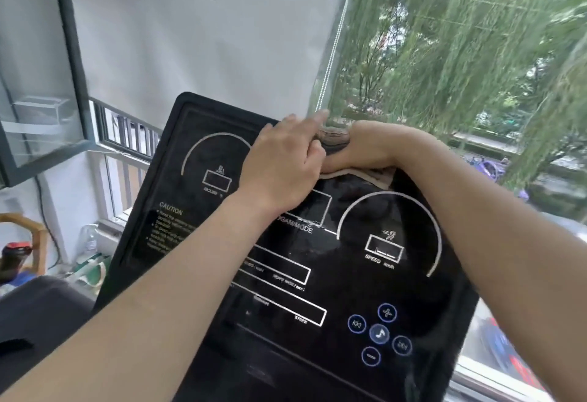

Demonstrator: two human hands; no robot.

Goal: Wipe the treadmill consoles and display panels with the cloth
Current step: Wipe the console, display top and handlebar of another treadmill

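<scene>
The black treadmill display panel (286, 274) fills the middle of the view, tilted, with white dial outlines and blue buttons at the lower right. A brownish cloth (335, 140) lies bunched on the panel's top edge. My right hand (378, 147) grips the cloth there, and a fold of it shows under the palm. My left hand (282, 163) rests on the upper middle of the panel right beside the cloth, with one finger stretched toward the top edge.
A white roller blind (206, 46) with printed characters hangs behind the panel, its bead cord (333, 49) to the right. The window shows green trees. At the lower left are a dark seat (38, 312), a bottle (16, 258) and a wooden chair.
</scene>
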